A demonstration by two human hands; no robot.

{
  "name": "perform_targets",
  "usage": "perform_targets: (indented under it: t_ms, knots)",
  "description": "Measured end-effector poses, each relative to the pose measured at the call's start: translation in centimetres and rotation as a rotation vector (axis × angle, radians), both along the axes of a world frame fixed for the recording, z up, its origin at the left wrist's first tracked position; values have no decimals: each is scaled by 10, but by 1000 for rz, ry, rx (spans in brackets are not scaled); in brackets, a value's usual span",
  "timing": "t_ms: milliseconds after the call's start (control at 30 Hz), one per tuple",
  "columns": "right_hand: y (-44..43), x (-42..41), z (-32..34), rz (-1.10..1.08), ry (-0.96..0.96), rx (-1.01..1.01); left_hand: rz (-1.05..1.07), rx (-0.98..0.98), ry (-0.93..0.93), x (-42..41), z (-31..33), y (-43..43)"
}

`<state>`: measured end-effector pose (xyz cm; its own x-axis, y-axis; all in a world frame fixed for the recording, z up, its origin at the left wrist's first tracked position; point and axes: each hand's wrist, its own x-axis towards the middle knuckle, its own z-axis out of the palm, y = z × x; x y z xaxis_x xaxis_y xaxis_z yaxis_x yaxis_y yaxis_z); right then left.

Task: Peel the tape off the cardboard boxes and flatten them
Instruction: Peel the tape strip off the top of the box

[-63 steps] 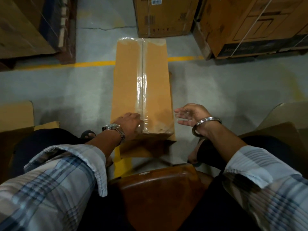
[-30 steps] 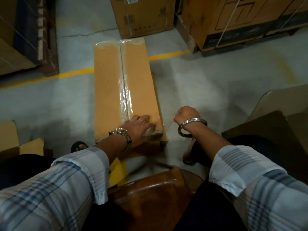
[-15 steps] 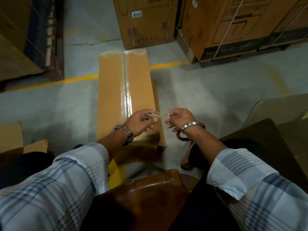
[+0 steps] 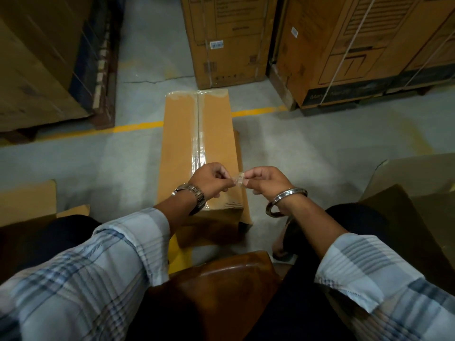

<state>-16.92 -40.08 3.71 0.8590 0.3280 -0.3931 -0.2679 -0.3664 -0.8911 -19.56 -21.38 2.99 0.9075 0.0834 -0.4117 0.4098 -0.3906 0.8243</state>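
Note:
A long cardboard box (image 4: 182, 143) lies on the concrete floor in front of me, closed. A strip of clear tape (image 4: 200, 134) runs along its middle seam to the far end. My left hand (image 4: 211, 182) and my right hand (image 4: 264, 180) are raised just above the near end of the box. Both pinch a small crumpled piece of clear tape (image 4: 238, 179) between their fingertips. The box's near end is partly hidden behind my left wrist.
Flattened cardboard (image 4: 27, 203) lies at my left and more cardboard (image 4: 416, 178) at my right. Large strapped cartons (image 4: 357, 45) and a tall carton (image 4: 226, 40) stand beyond the box, a loaded pallet (image 4: 49, 60) at far left. A yellow floor line (image 4: 138, 126) crosses under the box. A brown stool (image 4: 221, 291) is between my knees.
My left hand picked a bit of tape from the box's near end and lifted it. My right hand came in, and both hands now hold the piece between them.

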Motion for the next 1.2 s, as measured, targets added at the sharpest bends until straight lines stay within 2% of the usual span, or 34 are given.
perform_targets:
  t_ms: [233, 333, 433, 567, 667, 767, 833, 933, 1000, 1200]
  knots:
    - [-3, -4, 5, -124, 121, 205, 0, -164, -76, -4, 18, -10]
    - [-4, -4, 9, -202, 69, 211, -39, -234, -56, -5, 25, -10]
    - [-4, -2, 12, -210, 9, 223, -44, -156, -83, -3, 28, -15]
    - [-3, 0, 11, -150, -14, 216, 45, -116, -125, 1, 29, -17]
    - [-4, 2, 10, -103, -35, 215, 133, -223, -80, 6, 33, -16]
    - [-2, 5, 15, -229, -96, 314, 337, -362, 2, 10, 34, -14]
    - [-4, 10, 14, -241, -141, 292, 395, -431, 62, 10, 32, -10]
    - [-6, 12, 7, -30, -136, 187, 371, -501, 124, 6, 32, -8]
    - [-2, 9, 2, 29, -148, 166, 357, -521, 155, 4, 34, -11]
    - [1, 11, -1, -118, -188, 154, 205, -392, 82, 2, 38, -20]
